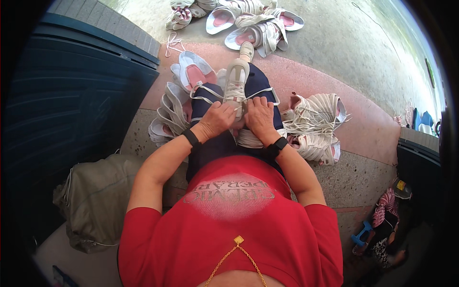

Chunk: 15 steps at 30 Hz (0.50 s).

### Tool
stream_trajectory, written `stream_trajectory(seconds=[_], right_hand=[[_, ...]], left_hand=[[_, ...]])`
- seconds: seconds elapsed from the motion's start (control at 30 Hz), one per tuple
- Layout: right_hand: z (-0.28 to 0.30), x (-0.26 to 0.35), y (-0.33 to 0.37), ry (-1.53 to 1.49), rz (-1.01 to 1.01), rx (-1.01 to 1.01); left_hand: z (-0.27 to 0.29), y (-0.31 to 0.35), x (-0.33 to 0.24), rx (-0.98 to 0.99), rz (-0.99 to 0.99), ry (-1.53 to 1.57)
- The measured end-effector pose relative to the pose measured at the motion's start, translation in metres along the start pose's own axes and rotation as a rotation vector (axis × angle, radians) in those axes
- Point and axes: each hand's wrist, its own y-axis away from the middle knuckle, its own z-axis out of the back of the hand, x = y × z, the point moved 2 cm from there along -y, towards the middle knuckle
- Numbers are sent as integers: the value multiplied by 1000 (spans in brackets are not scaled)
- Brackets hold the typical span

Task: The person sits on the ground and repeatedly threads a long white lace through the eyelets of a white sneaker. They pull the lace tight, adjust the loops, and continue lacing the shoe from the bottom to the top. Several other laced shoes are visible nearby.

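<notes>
A beige and white sneaker upper (pixel 235 82) lies between my thighs, its toe pointing away from me. Loose ends of its white shoelace (pixel 206 86) spread left and right over my dark trousers. My left hand (pixel 217 118) is closed at the left side of the lacing, its fingertips pinched near the eyelets on what looks like the lace. On the other side, my right hand (pixel 259 117) has its fingers curled against the edge of the upper. What sits right under the fingertips is partly hidden.
White shoe uppers with pink linings (pixel 174 107) are stacked left of my legs. Another bundle of laced uppers (pixel 315 119) lies at the right, and more uppers (pixel 258 26) lie ahead on the concrete. A dark blue door (pixel 81 91) and a grey-green sack (pixel 103 198) stand left.
</notes>
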Motion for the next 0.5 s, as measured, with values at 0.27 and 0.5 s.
stream_trajectory(seconds=[0.27,0.5], right_hand=[[-11,-4,-1,-118,-54,-107],[-18,-12,-4,-180,18,-161]], left_hand=[[-17,-5,-12,120,33,13],[-2,-2,10,6,400,416]])
